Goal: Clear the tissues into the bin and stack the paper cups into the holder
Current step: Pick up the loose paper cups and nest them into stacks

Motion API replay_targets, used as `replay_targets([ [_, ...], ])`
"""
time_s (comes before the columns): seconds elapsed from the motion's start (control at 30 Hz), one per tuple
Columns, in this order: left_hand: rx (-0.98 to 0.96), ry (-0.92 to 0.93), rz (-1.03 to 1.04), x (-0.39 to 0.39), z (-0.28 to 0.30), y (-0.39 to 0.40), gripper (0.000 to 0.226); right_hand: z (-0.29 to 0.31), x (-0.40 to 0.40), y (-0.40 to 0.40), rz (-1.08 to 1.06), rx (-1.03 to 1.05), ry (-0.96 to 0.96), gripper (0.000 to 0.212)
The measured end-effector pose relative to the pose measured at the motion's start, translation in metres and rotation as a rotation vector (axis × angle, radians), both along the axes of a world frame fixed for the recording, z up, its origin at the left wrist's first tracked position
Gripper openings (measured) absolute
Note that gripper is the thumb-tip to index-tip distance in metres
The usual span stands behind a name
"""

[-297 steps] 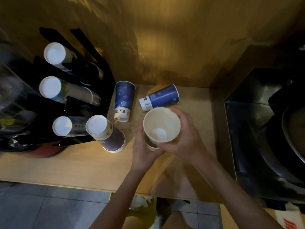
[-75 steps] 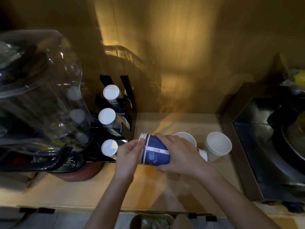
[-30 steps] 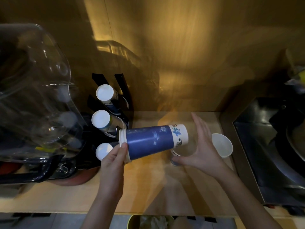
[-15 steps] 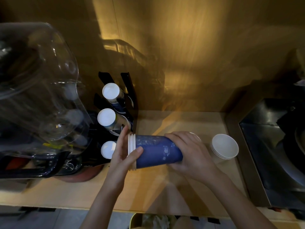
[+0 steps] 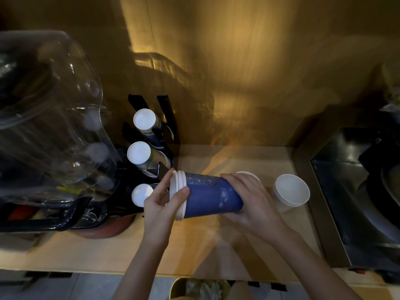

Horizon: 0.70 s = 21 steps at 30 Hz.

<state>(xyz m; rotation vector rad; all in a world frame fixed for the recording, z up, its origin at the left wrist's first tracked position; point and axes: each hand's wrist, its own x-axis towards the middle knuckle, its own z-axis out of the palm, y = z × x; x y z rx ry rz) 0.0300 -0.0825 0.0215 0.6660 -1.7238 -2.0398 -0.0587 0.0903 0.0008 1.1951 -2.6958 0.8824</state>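
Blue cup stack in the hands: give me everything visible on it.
The blue cup stack is several nested paper cups, blue outside with pale speckled print and white rolled rims. It lies on its side above the counter, rims pointing left toward the black cup holder. The left hand grips the rim end; the right hand wraps the base end.

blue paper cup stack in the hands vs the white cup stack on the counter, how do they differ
The blue paper cup stack lies sideways, held off the wooden counter by the left hand and right hand; the white cup stack stands upright, untouched. The blue stack's rims face left; the white stack's face up. Both are nested cups.
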Motion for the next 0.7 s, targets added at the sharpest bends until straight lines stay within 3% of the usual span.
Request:
replay_targets([
  [0.2, 0.095, -0.036, 0.039, -0.004, 0.001, 0.008, 0.043, 0.001, 0.002, 0.008, -0.019, -0.003, 0.078, 0.073],
  [0.4, 0.484, -0.107, 0.109, -0.001, -0.003, -0.004, 0.019, 0.01, -0.012, 0.032, -0.165, -0.007, 0.324, 0.065],
  [0.47, 0.543, -0.07, 0.087, 0.003, -0.003, -0.013, 0.024, 0.017, -0.02, 0.043, -0.286, -0.135, 0.223, 0.073],
  [0.57, 0.628, -0.04, 0.087, 0.006, -0.002, -0.023, 0.027, 0.024, -0.024, 0.046, -0.442, -0.447, -0.119, 0.089],
  [0.63, 0.657, -0.03, 0.082, 0.007, 0.0, -0.02, 0.031, 0.024, -0.024, 0.044, -0.482, -0.647, -0.298, 0.085],
  [0.7, 0.672, -0.043, 0.072, 0.008, 0.001, -0.014, 0.033, 0.015, -0.024, 0.04, -0.467, -0.706, -0.445, 0.073],
])
